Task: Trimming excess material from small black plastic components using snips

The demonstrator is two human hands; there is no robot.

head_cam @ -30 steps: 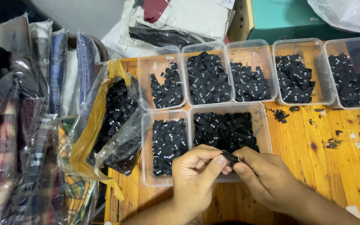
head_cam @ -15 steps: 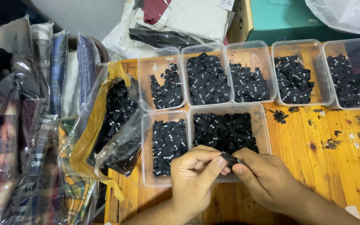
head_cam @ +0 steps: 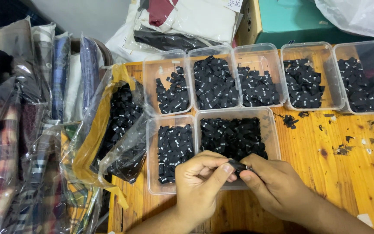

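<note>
- The left hand (head_cam: 198, 184) and the right hand (head_cam: 278, 187) meet over the near edge of the wooden surface (head_cam: 338, 182); their fingertips pinch one small black fabric label (head_cam: 237, 165) between them; the fingers of both hands are drawn narrow and closed on that label
- The label sits just above the near rim of the large clear tub (head_cam: 237, 138) at the front; that tub holds a heap of the same black labels; the thumbs and forefingers overlap its near wall
- Just left of it, touching side by side, stands a narrower clear tub (head_cam: 170, 152) with a smaller pile of black labels with white print; the left hand's knuckles lie near its near right corner
- Behind these two runs a row of five clear tubs (head_cam: 260, 76) set side by side, each partly filled with black labels; the second from the left is the fullest, the leftmost the emptiest
- To the left of the tubs an open clear plastic bag (head_cam: 117, 125) with a yellow inner layer lies slumped at the surface's edge; it holds many more black labels
- Loose black scraps (head_cam: 343, 149) lie scattered on the bare wood to the right of the front tub, well apart from the hands
- Further left, folded garments in clear wrappers (head_cam: 31, 108) stand packed together; behind the row of tubs lie bagged clothes (head_cam: 182, 21) and a teal box (head_cam: 291, 17)
</note>
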